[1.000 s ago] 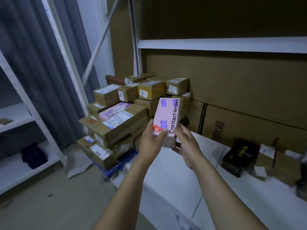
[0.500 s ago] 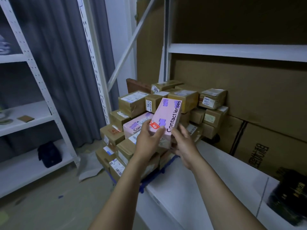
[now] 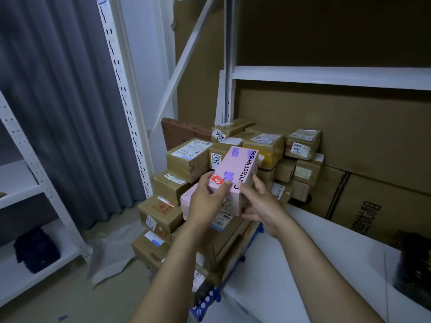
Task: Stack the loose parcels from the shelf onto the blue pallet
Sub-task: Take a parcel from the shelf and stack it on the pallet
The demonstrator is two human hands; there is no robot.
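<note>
Head view first: nearest us, a corner of the blue pallet (image 3: pixel 205 304) pokes out between our two forearms, hard against the edge of the white shelf (image 3: pixel 303 264) that runs off to the right. Further out, our left hand (image 3: pixel 205 201) grips the pink box (image 3: pixel 238 169) marked "Contact lenses", thumb pressed on its top face beside a red sticker. Our right hand (image 3: pixel 263 206) clasps the same box from the other side, thumb on the printed side and fingers curled under the lower end. We hold the box tilted, far end raised, over the stacked parcels (image 3: pixel 186 159) on the pallet; we cannot tell whether its lower end touches them. Just under the left hand lies a second pink box (image 3: pixel 186 201) among the brown, labelled cartons. At the right edge of the shelf sits a black item (image 3: pixel 412 264), blurred. Behind the pile, large cardboard cartons (image 3: pixel 373 206) line the shelf's back. Far left, a grey curtain (image 3: pixel 58 89) hangs behind a white rack (image 3: pixel 77 250) holding a dark bundle (image 3: pixel 35 250).
</note>
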